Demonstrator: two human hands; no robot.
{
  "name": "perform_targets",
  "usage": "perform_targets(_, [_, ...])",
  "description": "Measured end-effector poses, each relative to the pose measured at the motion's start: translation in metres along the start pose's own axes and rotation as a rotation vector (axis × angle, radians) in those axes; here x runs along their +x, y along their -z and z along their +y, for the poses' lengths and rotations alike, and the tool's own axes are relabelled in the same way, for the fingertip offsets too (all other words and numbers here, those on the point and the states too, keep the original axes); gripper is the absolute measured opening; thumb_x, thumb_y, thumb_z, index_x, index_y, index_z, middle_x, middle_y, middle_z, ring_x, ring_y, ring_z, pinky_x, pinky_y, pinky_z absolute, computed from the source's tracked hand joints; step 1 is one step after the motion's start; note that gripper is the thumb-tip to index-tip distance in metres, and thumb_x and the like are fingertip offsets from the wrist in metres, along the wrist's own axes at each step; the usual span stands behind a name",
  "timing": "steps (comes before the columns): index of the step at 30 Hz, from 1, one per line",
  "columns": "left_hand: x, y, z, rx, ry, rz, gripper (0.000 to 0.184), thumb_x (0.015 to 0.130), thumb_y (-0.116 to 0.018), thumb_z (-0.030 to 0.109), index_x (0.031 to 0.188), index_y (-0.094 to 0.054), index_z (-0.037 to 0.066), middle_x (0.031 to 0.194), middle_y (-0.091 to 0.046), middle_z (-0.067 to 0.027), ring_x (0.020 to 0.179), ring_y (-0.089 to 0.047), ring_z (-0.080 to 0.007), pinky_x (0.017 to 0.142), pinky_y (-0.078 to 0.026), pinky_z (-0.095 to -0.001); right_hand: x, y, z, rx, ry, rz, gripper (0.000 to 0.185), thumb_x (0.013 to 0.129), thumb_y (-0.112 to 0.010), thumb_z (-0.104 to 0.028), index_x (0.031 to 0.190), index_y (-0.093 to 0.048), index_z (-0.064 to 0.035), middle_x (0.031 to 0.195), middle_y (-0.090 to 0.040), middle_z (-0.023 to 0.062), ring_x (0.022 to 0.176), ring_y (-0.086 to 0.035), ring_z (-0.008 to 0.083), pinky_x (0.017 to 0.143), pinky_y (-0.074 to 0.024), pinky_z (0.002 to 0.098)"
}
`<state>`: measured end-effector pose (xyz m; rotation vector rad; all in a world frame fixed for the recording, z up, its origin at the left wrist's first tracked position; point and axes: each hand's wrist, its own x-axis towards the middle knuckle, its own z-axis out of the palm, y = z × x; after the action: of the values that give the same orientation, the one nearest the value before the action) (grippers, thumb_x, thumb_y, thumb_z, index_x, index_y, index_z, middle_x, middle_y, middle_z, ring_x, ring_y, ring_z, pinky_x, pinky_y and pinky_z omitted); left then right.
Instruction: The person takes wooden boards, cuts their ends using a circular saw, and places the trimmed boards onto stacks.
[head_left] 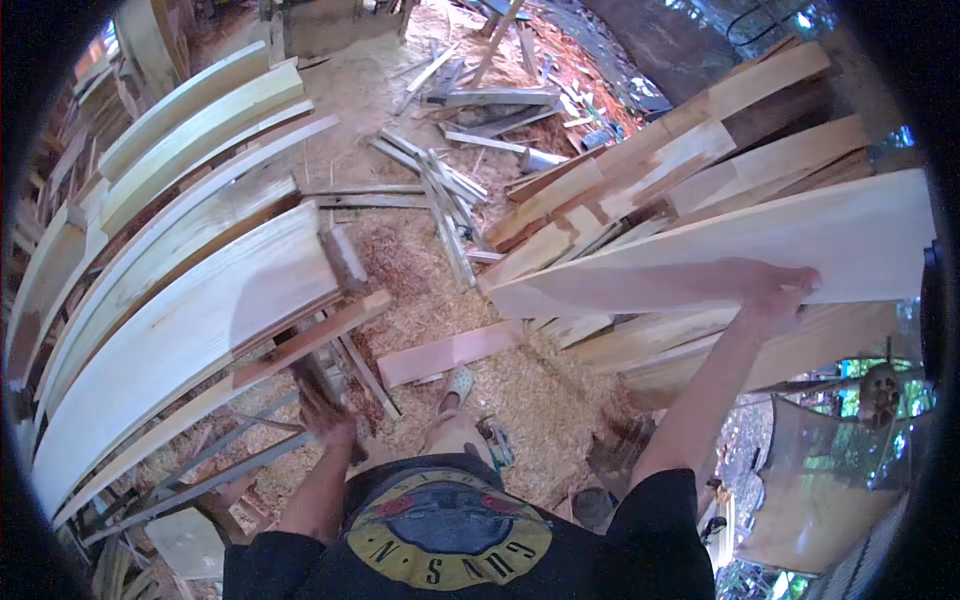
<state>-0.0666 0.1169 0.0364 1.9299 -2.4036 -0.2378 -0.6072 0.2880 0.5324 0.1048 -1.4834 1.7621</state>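
My right hand (785, 298) grips the lower edge of a wide, pale wooden board (640, 258), which is tilted up on the right side. My left hand (328, 415) is low on the left, just below a narrow plank (320, 338) at the near side of a stack. Its fingers look stretched out and somewhat blurred in shadow, with nothing visible in them. Beside it on the left lie several long planks, the nearest a broad pale board (220, 310).
More rough boards (690, 110) are piled at the upper right. Scrap wood strips (440, 190) lie scattered ahead on the sawdust-covered ground (560, 420). A short pinkish board (450, 354) lies before my feet. A hanging translucent sheet (820, 480) is at the lower right.
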Motion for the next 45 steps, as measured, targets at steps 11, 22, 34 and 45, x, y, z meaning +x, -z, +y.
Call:
perform_targets(11, [0.003,0.013,0.016,-0.165,0.036,0.104,0.090,0.086,-0.062,0.030,0.159,-0.017,0.003,0.148,-0.037,-0.0338,0.134,-0.039,-0.0490,0.112,-0.030,-0.0582,0.036,-0.067,0.280,0.324,-0.273,-0.170,0.044,0.091,-0.074,-0.024,0.125,-0.056,-0.0028,0.113,-0.064,0.0122,0.098,-0.064,0.0229,0.082,-0.0557,0.0406])
perform_targets(22, [0.002,0.009,0.024,0.305,0.183,-0.033,0.097,0.083,-0.063,0.032,0.159,-0.011,0.002,0.150,-0.038,-0.0289,0.140,-0.034,-0.0458,0.118,-0.023,-0.0551,0.027,-0.095,0.486,0.504,-0.481,-0.237,0.052,0.093,-0.074,-0.031,0.130,-0.053,-0.0028,0.114,-0.063,0.0125,0.098,-0.062,0.0238,0.084,-0.0529,0.0373])
perform_targets(34, [0.079,0.003,0.069,0.224,0.169,-0.085,0.088,0.087,-0.063,0.033,0.156,-0.020,-0.001,0.143,-0.044,-0.0317,0.131,-0.046,-0.0462,0.109,-0.035,-0.0574,0.058,-0.153,0.581,0.269,-0.519,-0.223,0.044,0.093,-0.074,-0.028,0.122,-0.057,-0.0001,0.112,-0.066,0.0109,0.100,-0.061,0.0213,0.085,-0.0521,0.0355])
perform_targets(45, [0.166,0.015,0.176,0.371,0.080,-0.263,0.085,0.087,-0.063,0.036,0.153,-0.023,-0.001,0.138,-0.048,-0.0305,0.126,-0.049,-0.0461,0.104,-0.038,-0.0567,0.107,-0.184,0.765,-0.277,-0.606,-0.486,0.045,0.094,-0.058,-0.034,0.125,-0.053,-0.0013,0.123,-0.064,0.0163,0.119,-0.057,0.0292,0.101,-0.0442,0.0415])
